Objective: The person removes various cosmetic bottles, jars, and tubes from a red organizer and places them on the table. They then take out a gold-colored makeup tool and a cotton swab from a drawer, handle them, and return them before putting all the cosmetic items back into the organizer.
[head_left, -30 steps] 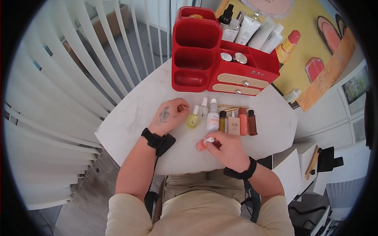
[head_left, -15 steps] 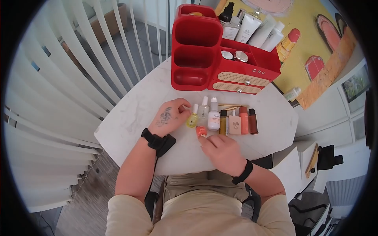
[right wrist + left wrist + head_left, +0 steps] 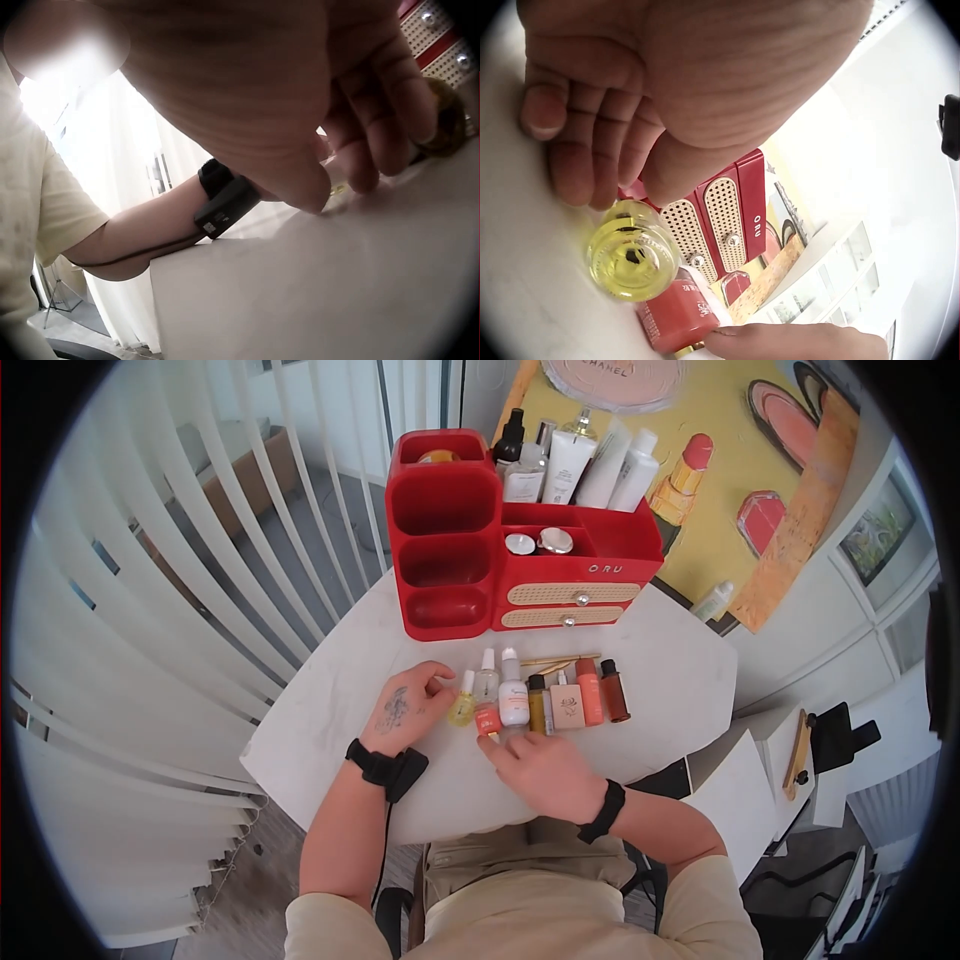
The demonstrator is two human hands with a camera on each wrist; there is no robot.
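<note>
My left hand [image 3: 403, 707] rests on the table with its fingers loosely curled and nothing held, fingertips close to a small bottle of yellow liquid [image 3: 462, 703]. Seen in the left wrist view, that yellow bottle [image 3: 634, 259] has its base toward the camera. Beside it is a small coral bottle [image 3: 487, 719] with white print, in front of a clear white-capped bottle [image 3: 487, 678]. An extended finger of my right hand [image 3: 548, 774] touches the near end of the coral bottle. The right hand is palm down, its other fingers spread low over the tabletop.
Right of the clear bottle, a row holds a white bottle [image 3: 513, 702], a pink square bottle [image 3: 566, 703], a coral tube [image 3: 588, 693] and a dark red bottle [image 3: 613, 692]. A red organizer [image 3: 445, 585] with drawers stands behind. The white table's [image 3: 300, 735] edges are near both forearms.
The right hand has carried the coral bottle from the table's front to the row, and its pinch has loosened to a touching finger. The left hand keeps its place; the head view has shifted.
</note>
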